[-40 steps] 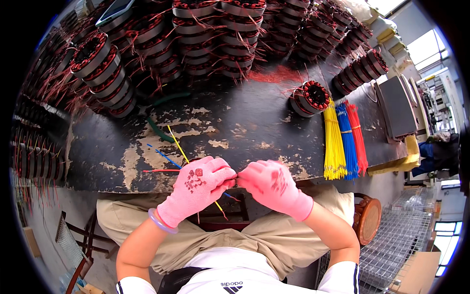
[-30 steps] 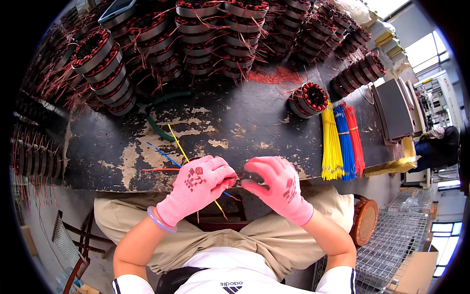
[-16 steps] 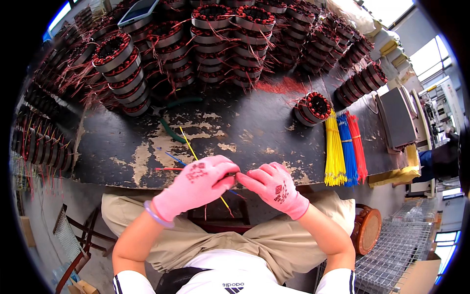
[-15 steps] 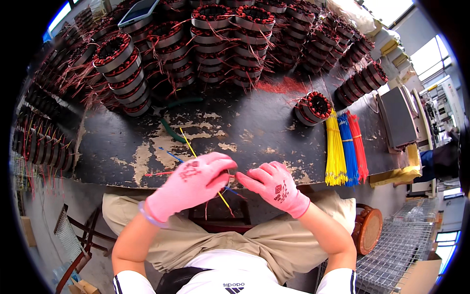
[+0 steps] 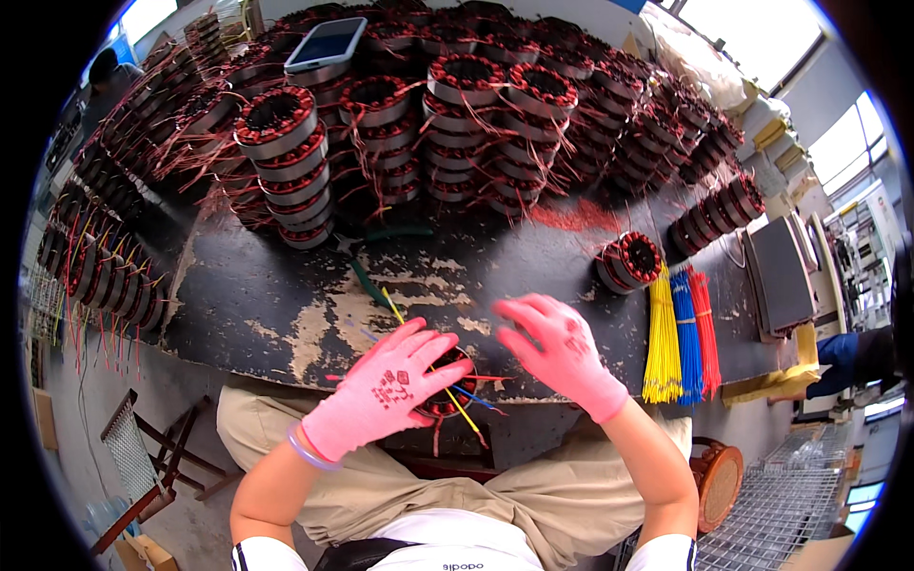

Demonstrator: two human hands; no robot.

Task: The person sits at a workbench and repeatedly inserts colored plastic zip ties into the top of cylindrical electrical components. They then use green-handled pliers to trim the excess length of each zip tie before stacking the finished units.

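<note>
A small motor stator (image 5: 461, 365), ringed with red and black windings, sits at the table's front edge. My pink-gloved left hand (image 5: 381, 388) grips its left side, hiding much of it. Yellow, blue and red wires stick out around it; a yellow wire (image 5: 461, 407) slants across the stator, and a blue wire (image 5: 479, 401) points right. My right hand (image 5: 560, 350), gloved the same way, hovers to the right of the stator, fingers apart and holding nothing. Pliers with green handles (image 5: 367, 282) lie beyond my left hand.
Tall stacks of stators (image 5: 295, 167) line the back, with a phone (image 5: 327, 44) on one. A short stator stack (image 5: 629, 262) stands right, beside bundles of yellow (image 5: 663, 343), blue (image 5: 686, 333) and red wires (image 5: 703, 328). Red wire scraps (image 5: 576, 215) lie farther back.
My right hand has pulled away from the stator, up and to the right, and its fingers have spread. My left hand stays on the stator, which now shows more. The view has shifted.
</note>
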